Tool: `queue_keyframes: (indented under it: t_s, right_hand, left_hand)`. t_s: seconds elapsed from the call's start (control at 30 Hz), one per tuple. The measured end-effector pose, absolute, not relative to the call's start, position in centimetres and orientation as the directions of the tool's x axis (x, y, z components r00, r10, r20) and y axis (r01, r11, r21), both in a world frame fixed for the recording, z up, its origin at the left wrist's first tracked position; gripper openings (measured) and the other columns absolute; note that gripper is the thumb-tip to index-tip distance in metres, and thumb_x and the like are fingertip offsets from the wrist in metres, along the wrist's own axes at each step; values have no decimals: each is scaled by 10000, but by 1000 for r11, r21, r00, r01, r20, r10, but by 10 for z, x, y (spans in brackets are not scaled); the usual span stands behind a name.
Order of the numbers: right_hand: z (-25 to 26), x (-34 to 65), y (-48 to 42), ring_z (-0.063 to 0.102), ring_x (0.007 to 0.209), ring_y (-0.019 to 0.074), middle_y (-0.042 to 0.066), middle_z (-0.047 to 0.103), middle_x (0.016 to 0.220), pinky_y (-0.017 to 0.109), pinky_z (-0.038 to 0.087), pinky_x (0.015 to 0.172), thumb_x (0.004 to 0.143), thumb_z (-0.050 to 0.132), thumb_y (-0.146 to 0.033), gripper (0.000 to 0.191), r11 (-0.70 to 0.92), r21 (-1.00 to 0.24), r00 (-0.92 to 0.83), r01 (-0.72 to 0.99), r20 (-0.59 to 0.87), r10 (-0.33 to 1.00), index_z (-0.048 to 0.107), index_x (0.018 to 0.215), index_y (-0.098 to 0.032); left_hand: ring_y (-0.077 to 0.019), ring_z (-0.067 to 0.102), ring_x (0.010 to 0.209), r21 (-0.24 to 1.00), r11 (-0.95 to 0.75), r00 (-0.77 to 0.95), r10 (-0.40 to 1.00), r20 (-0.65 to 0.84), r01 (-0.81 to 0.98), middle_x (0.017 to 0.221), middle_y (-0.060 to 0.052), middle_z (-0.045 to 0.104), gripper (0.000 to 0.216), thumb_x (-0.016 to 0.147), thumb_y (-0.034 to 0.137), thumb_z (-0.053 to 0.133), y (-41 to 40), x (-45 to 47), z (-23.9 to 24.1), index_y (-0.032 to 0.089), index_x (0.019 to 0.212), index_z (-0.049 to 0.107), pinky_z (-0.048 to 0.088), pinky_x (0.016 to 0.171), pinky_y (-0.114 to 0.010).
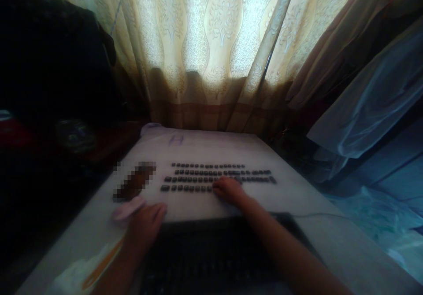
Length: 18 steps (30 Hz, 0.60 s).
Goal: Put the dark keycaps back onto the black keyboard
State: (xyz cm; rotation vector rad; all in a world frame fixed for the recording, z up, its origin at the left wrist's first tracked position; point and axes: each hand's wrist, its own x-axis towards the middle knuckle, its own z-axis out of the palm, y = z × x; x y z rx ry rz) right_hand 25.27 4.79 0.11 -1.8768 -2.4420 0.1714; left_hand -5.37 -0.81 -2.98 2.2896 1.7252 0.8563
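Black keycaps [194, 180] lie in several long rows on a pale tabletop. At the right end of the nearest row is my right hand [229, 189], its fingers curled together onto a small keycap that they mostly cover. My left hand [147, 222] lies low on the table beside a pink cloth-like thing [128, 209], near the top left corner of a dark keyboard [214, 251]. Its fingers look stretched out and blurred, with nothing visible in them. Both forearms pass over or beside the keyboard, whose surface is too dark to make out in detail.
A pixelated brown object [135, 182] lies left of the rows. An orange-handled tool [102, 264] rests on white material at the lower left. A cable [317, 215] runs rightward from the keyboard. Patterned curtains [221, 44] hang behind the table [211, 143]; clothes [363, 97] hang at right.
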Motion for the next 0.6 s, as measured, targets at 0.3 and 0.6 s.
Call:
queue_keyframes:
  t_s: [0.3, 0.6]
  right_hand:
    - [31, 284, 17, 671, 939, 226, 98, 737, 1016, 292, 449, 773, 955, 456, -271, 289, 51, -116, -52, 992, -1, 999, 733, 1007, -204]
    - [61, 317, -76, 676, 790, 241, 104, 731, 879, 295, 443, 647, 833, 649, -337, 182, -119, -159, 72, 980, -273, 959, 733, 875, -181]
  left_hand:
    - [-228, 718, 857, 445, -328, 176, 921, 349, 834, 898, -41, 779, 376, 890, 379, 387, -6, -55, -33, 224, 870, 729, 548, 824, -346]
    - [-217, 715, 825, 440, -324, 184, 926, 330, 837, 877, -35, 779, 378, 872, 392, 391, -4, -56, -30, 231, 889, 733, 533, 827, -315]
